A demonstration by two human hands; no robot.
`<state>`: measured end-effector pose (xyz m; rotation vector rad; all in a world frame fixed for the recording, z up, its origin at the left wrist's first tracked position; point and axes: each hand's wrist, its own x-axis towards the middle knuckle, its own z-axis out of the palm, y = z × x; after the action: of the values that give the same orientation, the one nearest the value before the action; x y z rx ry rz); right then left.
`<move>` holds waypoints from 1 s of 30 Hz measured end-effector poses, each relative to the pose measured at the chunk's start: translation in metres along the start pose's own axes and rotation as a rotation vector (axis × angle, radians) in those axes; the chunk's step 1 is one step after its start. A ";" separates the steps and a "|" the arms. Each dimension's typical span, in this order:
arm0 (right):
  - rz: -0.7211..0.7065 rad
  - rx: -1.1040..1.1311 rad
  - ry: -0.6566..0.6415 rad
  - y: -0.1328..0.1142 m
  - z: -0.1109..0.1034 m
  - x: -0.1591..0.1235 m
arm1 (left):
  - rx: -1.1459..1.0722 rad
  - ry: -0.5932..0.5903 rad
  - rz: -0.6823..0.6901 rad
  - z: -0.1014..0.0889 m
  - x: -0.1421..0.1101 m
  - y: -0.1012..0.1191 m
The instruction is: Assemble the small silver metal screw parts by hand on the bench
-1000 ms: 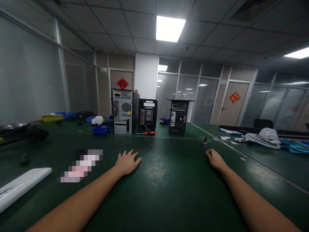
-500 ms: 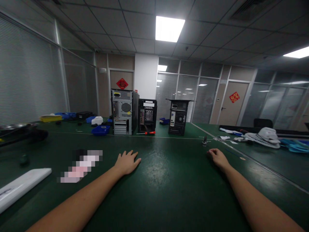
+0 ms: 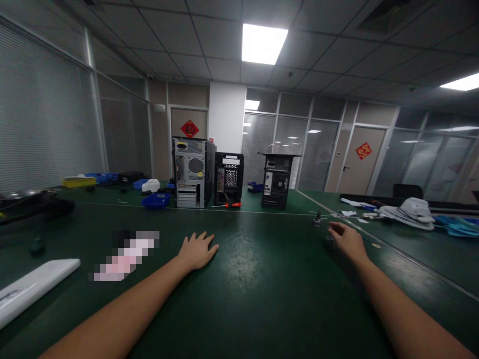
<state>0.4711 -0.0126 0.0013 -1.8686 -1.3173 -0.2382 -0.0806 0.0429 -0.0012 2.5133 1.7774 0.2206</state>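
My left hand [image 3: 198, 252] lies flat on the green table [image 3: 239, 319], fingers spread, holding nothing. My right hand [image 3: 348, 242] is raised a little above the table at the right, thumb and fingertips brought together in a pinch. A tiny pale spot shows at its fingertips, too small to name. Below the fingers is a dark patch, a shadow or a small object; I cannot tell which. Just beyond, to the left of that hand and apart from it, stands a small dark metallic piece [image 3: 317, 218], narrow on top and wider at its base.
Three computer towers [image 3: 190, 172] stand towards the back, with a red-handled screwdriver [image 3: 232, 205] before them. Blue trays [image 3: 155, 201] sit further left. A white panel [image 3: 33, 286] and a pixelated item [image 3: 125, 257] lie at left; a white hat [image 3: 409, 213] is at right.
My right hand has lifted off the table and shifted slightly right; its curled fingers have extended into a pinch. My left hand stays where it was.
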 end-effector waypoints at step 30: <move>0.165 -0.010 -0.213 0.010 0.003 -0.004 | -0.015 0.010 0.001 -0.002 -0.002 0.000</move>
<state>0.4772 -0.0143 -0.0085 -2.0427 -1.2929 0.0416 -0.0818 0.0412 0.0002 2.5067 1.7714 0.2457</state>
